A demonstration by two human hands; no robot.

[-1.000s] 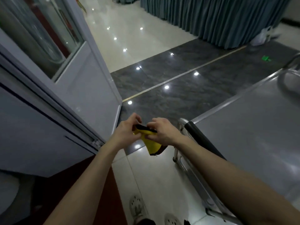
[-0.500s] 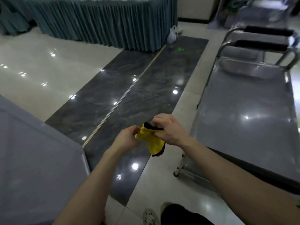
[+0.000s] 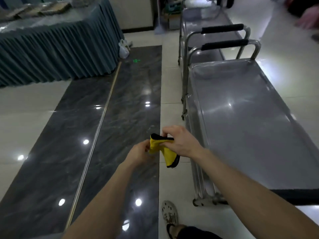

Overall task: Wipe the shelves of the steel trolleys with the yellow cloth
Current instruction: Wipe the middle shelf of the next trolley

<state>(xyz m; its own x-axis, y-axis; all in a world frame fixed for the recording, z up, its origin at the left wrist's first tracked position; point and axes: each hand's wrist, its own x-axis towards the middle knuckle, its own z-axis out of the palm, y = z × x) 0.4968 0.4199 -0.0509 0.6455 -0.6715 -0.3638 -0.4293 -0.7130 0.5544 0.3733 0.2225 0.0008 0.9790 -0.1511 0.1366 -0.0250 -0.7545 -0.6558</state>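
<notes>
Yellow soft cloth with black trim (image 3: 155, 146), held mid-air at lower centre of frame, clear of grey steel trolley shelf (image 3: 241, 121) at right. Pinched by 2 hands: left hand (image 3: 139, 153) on lower fold, right hand (image 3: 181, 142) on trimmed top edge. Probably light, limp, grippy; best bunched into a pad under the palm.
</notes>
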